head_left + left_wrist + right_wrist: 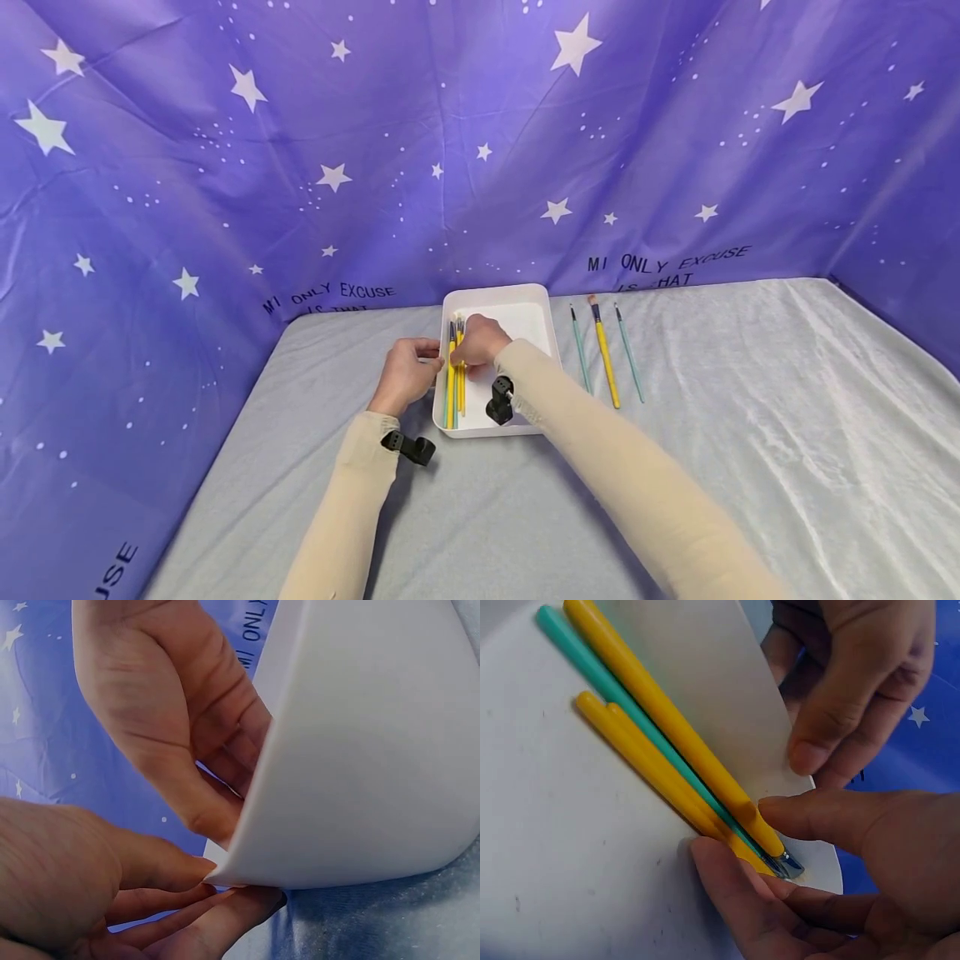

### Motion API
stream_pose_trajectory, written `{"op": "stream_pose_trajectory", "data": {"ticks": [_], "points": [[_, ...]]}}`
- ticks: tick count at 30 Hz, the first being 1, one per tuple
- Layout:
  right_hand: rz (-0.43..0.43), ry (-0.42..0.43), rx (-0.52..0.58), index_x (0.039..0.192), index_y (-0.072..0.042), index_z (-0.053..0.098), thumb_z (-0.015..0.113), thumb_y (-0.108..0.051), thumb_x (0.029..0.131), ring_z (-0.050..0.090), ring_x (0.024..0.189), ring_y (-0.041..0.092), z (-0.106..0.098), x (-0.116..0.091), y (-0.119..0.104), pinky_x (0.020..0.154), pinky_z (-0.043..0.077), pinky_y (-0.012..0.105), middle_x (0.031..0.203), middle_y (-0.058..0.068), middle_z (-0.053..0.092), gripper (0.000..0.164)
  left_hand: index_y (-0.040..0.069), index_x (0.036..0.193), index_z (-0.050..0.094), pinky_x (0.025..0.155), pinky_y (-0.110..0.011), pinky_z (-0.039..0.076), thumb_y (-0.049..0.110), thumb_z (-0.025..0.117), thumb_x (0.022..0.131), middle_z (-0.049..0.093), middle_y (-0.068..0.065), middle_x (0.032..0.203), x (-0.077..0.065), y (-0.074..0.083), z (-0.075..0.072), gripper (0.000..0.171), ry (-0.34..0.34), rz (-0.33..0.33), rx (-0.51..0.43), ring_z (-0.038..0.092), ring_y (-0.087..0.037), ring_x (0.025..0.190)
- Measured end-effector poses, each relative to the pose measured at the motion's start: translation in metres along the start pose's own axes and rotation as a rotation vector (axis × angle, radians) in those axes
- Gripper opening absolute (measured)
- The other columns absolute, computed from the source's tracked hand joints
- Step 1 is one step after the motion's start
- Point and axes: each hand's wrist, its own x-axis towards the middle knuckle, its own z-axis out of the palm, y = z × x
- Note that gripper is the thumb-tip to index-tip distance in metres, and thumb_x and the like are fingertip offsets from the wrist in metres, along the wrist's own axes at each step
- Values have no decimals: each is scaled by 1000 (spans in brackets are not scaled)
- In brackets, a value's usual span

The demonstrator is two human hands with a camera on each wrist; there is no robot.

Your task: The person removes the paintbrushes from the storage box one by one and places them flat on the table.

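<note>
A white rectangular tray (498,432) holds several paintbrushes along its left wall. My left hand (407,372) is at that wall and pinches the tray rim between thumb and fingers, as the left wrist view shows. Inside the tray, my right hand (482,340) has thumb and fingers on either side of the brushes near their bristle ends. There it grips a thick yellow paintbrush (664,712), a teal paintbrush (592,667) and thin yellow paintbrushes (645,769) lying together. Fingers hide most of the bristles in the right wrist view.
Right of the tray, on the grey cloth-covered table (750,433), lie a teal paintbrush (581,348), a thick yellow paintbrush (605,354) and another teal paintbrush (628,353). A purple star-printed curtain (517,183) hangs behind and at the sides.
</note>
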Motion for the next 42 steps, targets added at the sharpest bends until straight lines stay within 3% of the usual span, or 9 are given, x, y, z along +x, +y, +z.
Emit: {"op": "stream_pose_trajectory", "data": {"ticks": [4, 8, 12, 15, 20, 25, 35, 42], "points": [[11, 13, 12, 94, 1, 63, 78, -8, 86, 65, 53, 15, 4, 2, -2, 65, 64, 31, 66, 6, 60, 20, -5, 130, 65, 75, -31, 65, -1, 61, 95, 69, -25, 122, 1, 1, 0, 36, -12, 5, 7, 73, -32, 101], [21, 32, -28, 100, 2, 63, 81, -14, 85, 70, 57, 17, 7, 1, -3, 67, 64, 31, 70, 7, 62, 28, -6, 129, 66, 75, -32, 65, -1, 61, 95, 69, -25, 121, 0, 1, -1, 36, -19, 8, 10, 73, -32, 100], [6, 63, -136, 103, 1, 65, 81, -19, 83, 72, 62, 17, 7, -3, -6, 59, 61, 26, 75, 7, 66, 33, -5, 130, 66, 72, -31, 64, -1, 61, 94, 70, -25, 121, 0, 1, -1, 36, -18, 22, 22, 74, -32, 98], [13, 85, -176, 100, 1, 67, 79, -14, 82, 68, 57, 15, 6, -4, -5, 48, 53, 21, 75, 8, 68, 26, -4, 131, 65, 71, -31, 64, 0, 61, 96, 70, -24, 122, 0, 1, 0, 36, -22, 34, 30, 74, -32, 97], [30, 71, -138, 94, 1, 64, 76, -7, 82, 64, 49, 14, 4, 1, -1, 41, 51, 20, 70, 8, 66, 19, -3, 132, 65, 71, -31, 64, 0, 61, 97, 69, -24, 123, 0, 2, 0, 36, -24, 26, 36, 73, -31, 98], [26, 47, -91, 94, 1, 64, 78, -7, 82, 62, 46, 13, 3, 3, 1, 49, 58, 24, 63, 6, 65, 20, -3, 133, 64, 72, -31, 64, 0, 61, 97, 68, -23, 123, -1, 1, -1, 36, -20, 17, 47, 73, -31, 99], [4, 55, -36, 102, 2, 61, 78, -7, 82, 63, 47, 11, -10, -6, 3, 50, 57, 22, 72, 9, 67, 29, -4, 130, 65, 71, -31, 64, 0, 61, 96, 68, -23, 121, 0, -1, 0, 35, -9, 4, 32, 72, -28, 97], [-15, 43, 13, 105, 2, 59, 78, -8, 84, 72, 57, 18, -21, -12, 8, 58, 61, 26, 73, 10, 72, 30, -3, 131, 65, 70, -30, 63, 1, 61, 97, 68, -21, 121, 0, -1, 1, 34, -4, -21, 37, 71, -26, 95]]}}
